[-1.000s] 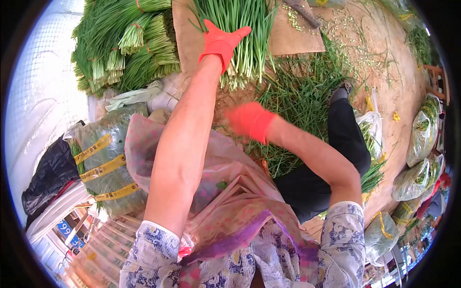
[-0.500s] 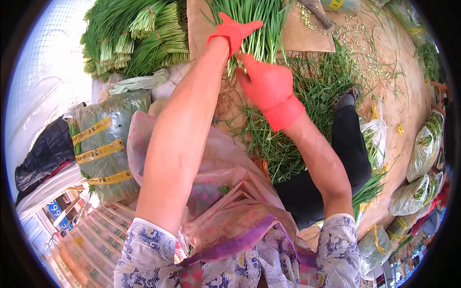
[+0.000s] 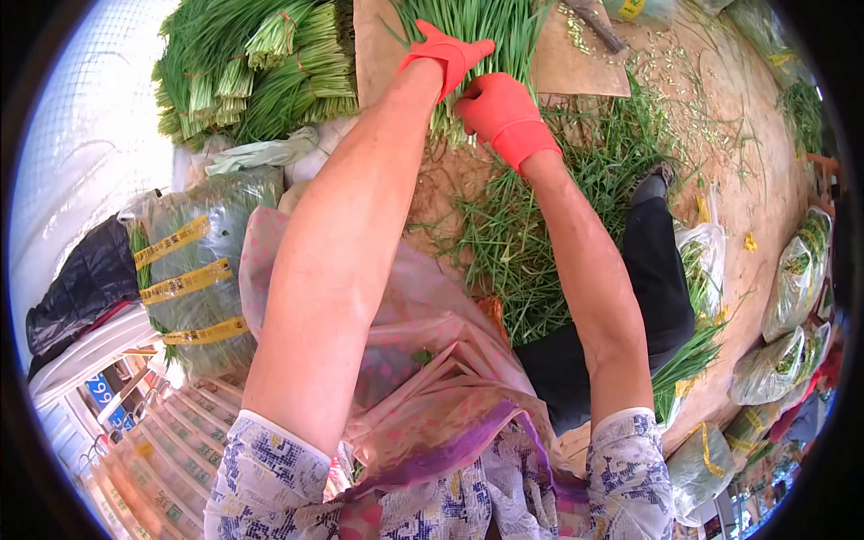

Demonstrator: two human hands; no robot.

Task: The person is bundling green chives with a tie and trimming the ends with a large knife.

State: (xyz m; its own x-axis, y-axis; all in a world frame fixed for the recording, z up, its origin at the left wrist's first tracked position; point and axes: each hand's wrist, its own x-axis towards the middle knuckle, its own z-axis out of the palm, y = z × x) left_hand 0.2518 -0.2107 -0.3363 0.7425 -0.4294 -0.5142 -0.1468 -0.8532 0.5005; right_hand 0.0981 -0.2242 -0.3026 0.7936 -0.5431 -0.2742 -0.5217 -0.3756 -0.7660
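A spread of long green stalks [image 3: 508, 34] with pale lower ends lies on a brown board [image 3: 576, 67] at the top middle. My left hand [image 3: 447, 56], in a red glove, rests on the stalks with thumb and fingers spread. Just below and to its right, my right hand [image 3: 499, 110], also red-gloved, is closed at the pale ends of the stalks. Its fingertips are partly hidden, so what they pinch is hard to make out.
Tied green bundles [image 3: 310, 76] are stacked at the upper left. Loose trimmed leaves [image 3: 513, 243] cover the ground below the board. Taped plastic bags of greens [image 3: 202, 270] stand at the left, with more bags [image 3: 796, 279] at the right. A dark stick [image 3: 596, 25] lies on the board.
My right hand has moved up and slightly right, from below the stalk ends onto them, and its extended fingers have curled in. My left hand has barely shifted.
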